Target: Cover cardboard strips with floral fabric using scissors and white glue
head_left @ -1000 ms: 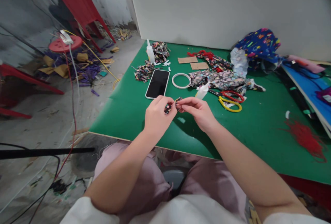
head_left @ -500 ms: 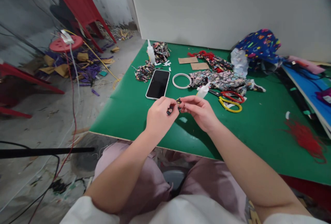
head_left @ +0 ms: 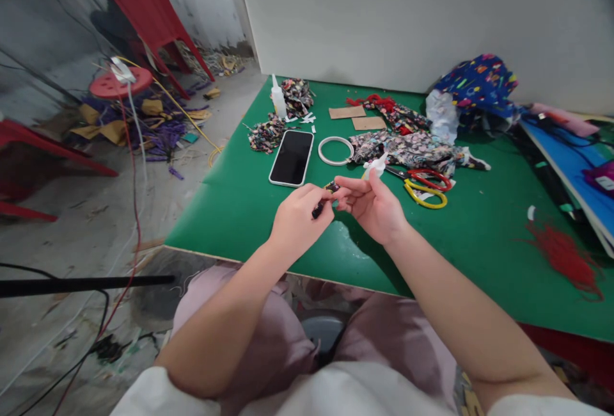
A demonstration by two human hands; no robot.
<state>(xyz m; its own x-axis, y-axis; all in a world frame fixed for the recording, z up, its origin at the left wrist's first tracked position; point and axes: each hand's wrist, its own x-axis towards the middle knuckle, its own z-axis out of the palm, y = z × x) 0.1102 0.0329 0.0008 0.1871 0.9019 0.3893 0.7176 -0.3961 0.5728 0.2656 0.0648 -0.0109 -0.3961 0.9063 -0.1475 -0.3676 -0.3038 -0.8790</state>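
Above the green table, my left hand pinches a small piece of dark floral fabric. My right hand is beside it, thumb lifted away and fingers stretched out. Its fingertips touch or nearly touch the fabric's far end; which of the two I cannot tell. Just beyond the right hand lies a small white glue bottle, partly hidden by the thumb. Scissors with one red and one yellow handle are to its right. A phone and a roll of white tape lie beyond my hands.
Floral fabric strips and brown card pieces lie farther back on the green table. Another glue bottle stands upright by small fabric bundles. Red threads are at the right, cables at the left.
My right thumb has lifted off the fabric and moved up, opening the right hand. The left hand keeps its pinch, with the fabric turned slightly.
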